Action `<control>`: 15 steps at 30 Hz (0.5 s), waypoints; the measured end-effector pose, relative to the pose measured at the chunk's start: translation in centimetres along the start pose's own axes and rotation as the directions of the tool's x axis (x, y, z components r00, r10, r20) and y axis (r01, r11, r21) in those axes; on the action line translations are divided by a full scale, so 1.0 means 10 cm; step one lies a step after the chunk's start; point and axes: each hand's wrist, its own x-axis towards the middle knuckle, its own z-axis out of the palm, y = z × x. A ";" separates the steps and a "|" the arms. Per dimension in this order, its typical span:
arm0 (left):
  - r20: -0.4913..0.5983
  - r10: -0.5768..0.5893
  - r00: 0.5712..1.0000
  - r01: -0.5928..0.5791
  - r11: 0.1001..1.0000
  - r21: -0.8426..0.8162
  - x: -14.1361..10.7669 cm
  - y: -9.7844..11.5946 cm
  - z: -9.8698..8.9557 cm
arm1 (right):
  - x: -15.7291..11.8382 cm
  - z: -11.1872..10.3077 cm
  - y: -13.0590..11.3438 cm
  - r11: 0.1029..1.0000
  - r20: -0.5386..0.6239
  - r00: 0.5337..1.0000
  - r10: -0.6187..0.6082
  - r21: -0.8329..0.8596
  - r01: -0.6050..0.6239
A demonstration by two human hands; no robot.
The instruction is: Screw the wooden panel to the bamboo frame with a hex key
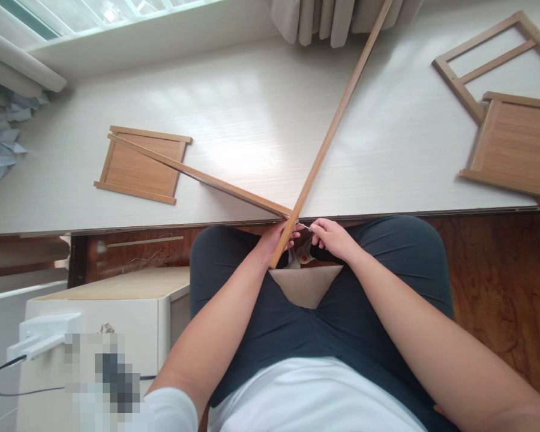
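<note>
At the bottom of the frame, a white shirt and dark trousers belong to the seated person, with a beige seat showing between the legs. At lower left stands a pale cabinet, a white power strip on it; part of its top is pixelated. Reddish-brown floor shows at lower right.

Near the centre, the left hand is curled around a long wooden bar close to its near end; the bar partly hides the fingers. Just to the right, the right hand is closed, thumb and fingers pinching a thin metal tool that points toward the bar.

The long bar slants to the top of the frame. A second wooden bar meets it by the hands and runs up left, passing over a wooden panel; contact between these two cannot be told.

The panel lies on the white table. At right, another panel overlaps an open wooden frame. Farther off hang grey-beige curtains, with a window at upper left.
</note>
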 end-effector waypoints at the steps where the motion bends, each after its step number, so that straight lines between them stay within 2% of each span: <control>1: -0.001 -0.003 1.000 0.003 1.000 -0.001 0.00 0.00 0.00 | 0.00 0.00 0.00 1.000 0.000 1.000 -0.001 0.001 0.001; 15: 0.002 -0.009 1.000 0.009 1.000 -0.011 0.00 0.00 0.00 | 0.01 -0.01 0.03 0.999 0.012 1.000 -0.028 0.024 0.028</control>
